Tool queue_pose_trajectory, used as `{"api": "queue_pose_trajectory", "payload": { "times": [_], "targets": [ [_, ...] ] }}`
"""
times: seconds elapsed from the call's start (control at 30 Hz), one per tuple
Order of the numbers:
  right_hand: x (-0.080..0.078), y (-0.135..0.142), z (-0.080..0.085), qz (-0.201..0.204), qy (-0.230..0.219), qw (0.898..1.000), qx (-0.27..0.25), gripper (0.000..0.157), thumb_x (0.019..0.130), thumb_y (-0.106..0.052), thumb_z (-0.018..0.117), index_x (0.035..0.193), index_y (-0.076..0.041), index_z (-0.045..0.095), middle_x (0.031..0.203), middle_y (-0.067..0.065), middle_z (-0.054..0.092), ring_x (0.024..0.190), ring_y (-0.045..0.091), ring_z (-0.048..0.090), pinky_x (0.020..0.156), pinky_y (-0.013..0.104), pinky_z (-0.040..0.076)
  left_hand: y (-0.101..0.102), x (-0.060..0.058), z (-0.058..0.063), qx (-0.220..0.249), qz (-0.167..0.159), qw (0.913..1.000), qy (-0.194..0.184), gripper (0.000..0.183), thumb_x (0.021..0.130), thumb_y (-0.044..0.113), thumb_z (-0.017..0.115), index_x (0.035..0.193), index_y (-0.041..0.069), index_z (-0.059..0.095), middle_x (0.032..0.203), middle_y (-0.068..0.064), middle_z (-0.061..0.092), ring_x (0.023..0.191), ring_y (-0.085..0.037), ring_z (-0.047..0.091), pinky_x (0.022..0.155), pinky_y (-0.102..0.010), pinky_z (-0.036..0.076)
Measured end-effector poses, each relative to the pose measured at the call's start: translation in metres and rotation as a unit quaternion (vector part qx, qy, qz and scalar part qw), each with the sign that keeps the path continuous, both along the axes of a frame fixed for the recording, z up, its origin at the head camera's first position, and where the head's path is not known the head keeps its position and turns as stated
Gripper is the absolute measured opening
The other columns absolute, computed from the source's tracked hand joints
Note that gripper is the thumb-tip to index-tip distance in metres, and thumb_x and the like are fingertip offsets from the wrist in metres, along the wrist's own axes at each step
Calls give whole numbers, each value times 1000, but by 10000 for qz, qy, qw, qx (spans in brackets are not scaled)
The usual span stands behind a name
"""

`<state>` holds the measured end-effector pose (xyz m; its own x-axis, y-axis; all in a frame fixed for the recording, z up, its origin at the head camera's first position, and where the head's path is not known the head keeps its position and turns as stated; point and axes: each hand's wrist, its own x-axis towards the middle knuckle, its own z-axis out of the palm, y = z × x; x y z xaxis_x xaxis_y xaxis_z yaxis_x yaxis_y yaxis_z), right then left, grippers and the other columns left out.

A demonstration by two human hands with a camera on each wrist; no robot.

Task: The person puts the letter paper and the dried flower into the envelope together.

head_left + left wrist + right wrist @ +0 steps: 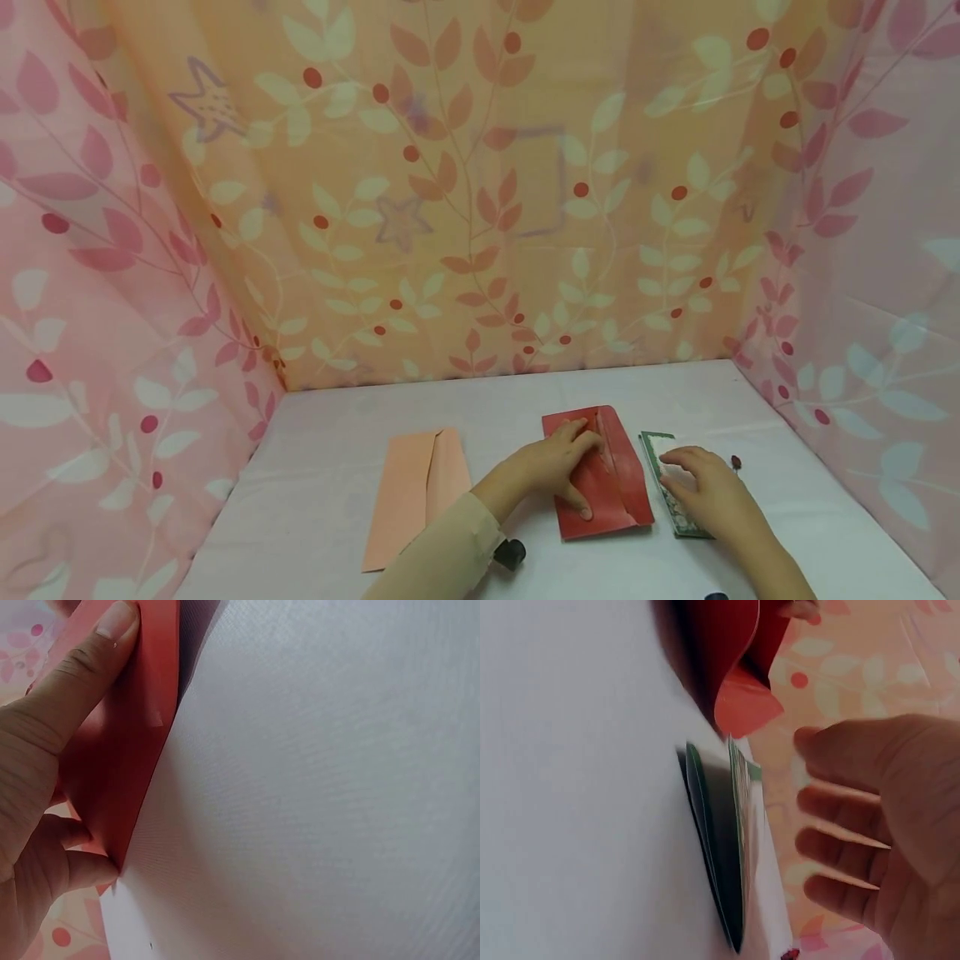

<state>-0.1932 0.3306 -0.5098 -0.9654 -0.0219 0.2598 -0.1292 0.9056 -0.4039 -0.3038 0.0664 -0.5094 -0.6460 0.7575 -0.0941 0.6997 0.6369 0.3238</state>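
Observation:
My left hand (558, 467) lies spread over a red envelope (626, 492), whose long flap is raised along its right side. In the left wrist view the thumb (86, 667) presses on the envelope's red face, and the other fingertips touch its edge. To the envelope's right is a folded card (693, 525) with a green border and a pale patterned front. In the right wrist view the card (739, 847) stands slightly ajar at its top. My right hand (708, 492) hovers over the card with fingers loosely extended, holding nothing.
A peach envelope (401, 508) lies flat on the white table (330, 450), left of the red one. A small dark red item (736, 462) on a thin stem sits beyond the right hand. Patterned curtains (465, 208) enclose the back and both sides.

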Motion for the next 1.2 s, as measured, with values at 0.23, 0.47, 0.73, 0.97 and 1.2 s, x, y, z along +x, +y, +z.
{"api": "queue_pose_trajectory", "payload": {
  "times": [0.23,0.47,0.73,0.97,1.2],
  "targets": [
    [6,20,-2,-255,-2,9986,466,39,86,-29,82,115,-4,74,114,19,70,112,47,61,94,66,45,0,-1,2,39,-11,9999,-127,102,66,60,89,148,44,32,169,5,17,153,-17,23,100,-37,54],
    [2,27,-2,-577,-754,9947,382,57,84,-45,81,120,-1,71,114,20,71,111,48,61,91,69,46,-2,-3,4,66,40,9998,-177,102,66,58,90,149,45,31,169,7,16,153,-17,23,99,-38,54],
    [-2,27,-2,-880,-1656,9820,243,89,72,-67,81,123,5,67,110,22,70,101,42,65,85,66,49,-3,-1,6,106,67,9996,-256,102,65,60,90,149,42,34,168,6,19,152,-16,27,95,-35,56],
    [-1,29,-5,-859,-1694,9817,134,84,70,-61,86,119,4,69,107,19,71,92,31,65,83,64,50,-2,-1,3,114,31,9997,-216,103,66,60,90,149,41,33,168,5,19,151,-16,28,98,-37,55],
    [1,30,-8,-854,-1576,9837,-168,78,73,-53,88,118,7,68,88,8,63,80,24,55,72,50,50,-2,1,3,102,30,9996,-277,102,65,60,90,149,42,34,169,4,19,151,-17,28,98,-37,55]
  ]
}}
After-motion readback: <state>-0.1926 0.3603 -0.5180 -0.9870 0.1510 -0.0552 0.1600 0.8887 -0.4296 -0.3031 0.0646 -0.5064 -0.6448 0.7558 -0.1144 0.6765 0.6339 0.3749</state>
